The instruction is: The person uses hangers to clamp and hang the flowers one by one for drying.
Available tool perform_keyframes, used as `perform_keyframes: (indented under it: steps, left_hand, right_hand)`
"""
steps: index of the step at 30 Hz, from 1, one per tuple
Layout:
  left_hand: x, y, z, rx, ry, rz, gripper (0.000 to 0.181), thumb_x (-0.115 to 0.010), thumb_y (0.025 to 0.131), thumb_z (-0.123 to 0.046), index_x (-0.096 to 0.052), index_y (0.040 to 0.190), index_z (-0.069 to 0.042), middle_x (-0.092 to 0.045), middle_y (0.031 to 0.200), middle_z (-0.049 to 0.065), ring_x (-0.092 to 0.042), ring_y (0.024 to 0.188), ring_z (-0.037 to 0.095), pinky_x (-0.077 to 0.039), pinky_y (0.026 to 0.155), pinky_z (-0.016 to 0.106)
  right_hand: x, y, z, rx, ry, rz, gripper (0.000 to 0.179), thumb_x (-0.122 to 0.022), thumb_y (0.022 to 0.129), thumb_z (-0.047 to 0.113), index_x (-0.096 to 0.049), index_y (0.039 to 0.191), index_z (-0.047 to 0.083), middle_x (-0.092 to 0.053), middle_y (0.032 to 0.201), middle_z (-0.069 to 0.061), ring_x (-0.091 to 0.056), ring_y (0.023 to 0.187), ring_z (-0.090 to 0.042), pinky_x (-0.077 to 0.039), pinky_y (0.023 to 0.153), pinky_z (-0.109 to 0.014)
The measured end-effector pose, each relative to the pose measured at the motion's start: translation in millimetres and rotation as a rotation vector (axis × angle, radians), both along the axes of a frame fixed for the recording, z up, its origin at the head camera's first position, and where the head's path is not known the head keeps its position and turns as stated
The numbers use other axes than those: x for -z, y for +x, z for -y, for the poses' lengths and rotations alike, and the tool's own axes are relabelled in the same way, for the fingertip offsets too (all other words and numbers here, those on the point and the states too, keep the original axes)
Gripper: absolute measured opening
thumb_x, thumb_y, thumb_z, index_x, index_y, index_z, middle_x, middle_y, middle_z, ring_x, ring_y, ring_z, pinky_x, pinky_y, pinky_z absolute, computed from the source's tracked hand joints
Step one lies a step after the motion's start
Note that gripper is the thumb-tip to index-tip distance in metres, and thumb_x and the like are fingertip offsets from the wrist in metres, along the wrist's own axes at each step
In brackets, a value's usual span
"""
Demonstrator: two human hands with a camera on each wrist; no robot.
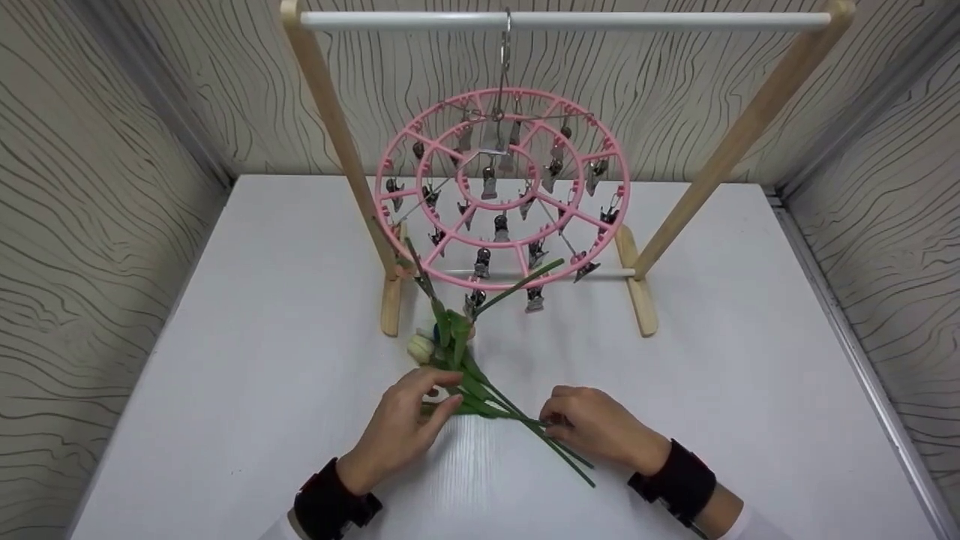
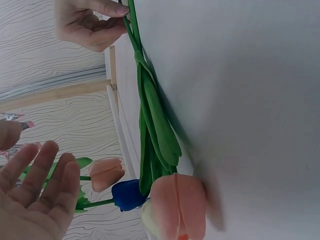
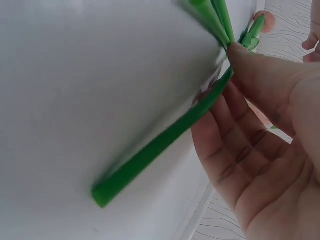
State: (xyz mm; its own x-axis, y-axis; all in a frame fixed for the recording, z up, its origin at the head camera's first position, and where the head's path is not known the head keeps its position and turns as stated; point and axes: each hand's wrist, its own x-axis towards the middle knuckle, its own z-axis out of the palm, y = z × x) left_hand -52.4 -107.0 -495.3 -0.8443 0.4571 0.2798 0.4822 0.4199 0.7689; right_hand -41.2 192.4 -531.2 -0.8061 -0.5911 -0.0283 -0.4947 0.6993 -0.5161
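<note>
Several artificial tulips with green stems lie bunched on the white table (image 1: 750, 360). A white tulip (image 1: 421, 348), a blue tulip (image 2: 128, 195) and a pink tulip (image 2: 178, 206) show among their heads. My right hand (image 1: 596, 424) pinches a green stem (image 3: 165, 137) between thumb and fingers near the cut ends. Over the leaves (image 1: 469, 382), my left hand (image 1: 405, 412) is held with loosely spread fingers and nothing in its grasp. Another orange-pink tulip (image 2: 106, 174) appears beyond the left fingers in the left wrist view.
A round pink hanger (image 1: 570, 212) with several metal clips (image 1: 489, 184) hangs from the white rail (image 1: 667, 22) of a wooden-legged rack (image 1: 720, 170) behind the flowers. Some stems reach up under its near rim. Patterned wall panels (image 1: 255, 90) enclose the table.
</note>
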Motion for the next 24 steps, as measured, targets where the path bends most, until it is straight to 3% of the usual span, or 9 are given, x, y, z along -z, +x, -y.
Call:
perform_keyframes:
  steps: [10,15,24]
  left_hand:
    - [1.5,0.8,-1.8,0.032,-0.016,-0.021,0.026,-0.059,0.09,-0.025,-0.055,0.116,-0.022,-0.058,0.105,-0.01,-0.057,0.097,0.012,-0.05,0.077,0.031]
    - [2.0,-0.6,-2.8,0.036,-0.034,-0.06,0.027,-0.06,0.089,-0.026,-0.056,0.116,-0.022,-0.059,0.105,-0.01,-0.056,0.097,0.009,-0.049,0.077,0.032]
    - [4.1,-0.2,-7.3,0.058,-0.097,-0.074,0.029,-0.063,0.086,-0.032,-0.056,0.114,-0.024,-0.058,0.106,-0.012,-0.054,0.102,0.005,-0.047,0.084,0.025]
  right_hand:
    - [-5.4,-0.6,-7,-0.03,-0.015,-0.036,0.006,-0.07,0.081,0.015,-0.07,0.086,0.018,-0.058,0.078,0.013,-0.052,0.07,0.002,-0.045,0.062,-0.018]
    - [-19.5,-2.7,-14,-0.022,0.03,-0.061,0.006,-0.07,0.081,0.016,-0.07,0.087,0.019,-0.056,0.079,0.014,-0.051,0.07,0.002,-0.045,0.061,-0.019]
    - [-47.0,-0.6,-23,-0.017,0.068,-0.221,0.01,-0.073,0.077,0.013,-0.07,0.086,0.019,-0.055,0.078,0.014,-0.052,0.071,0.001,-0.047,0.06,-0.019]
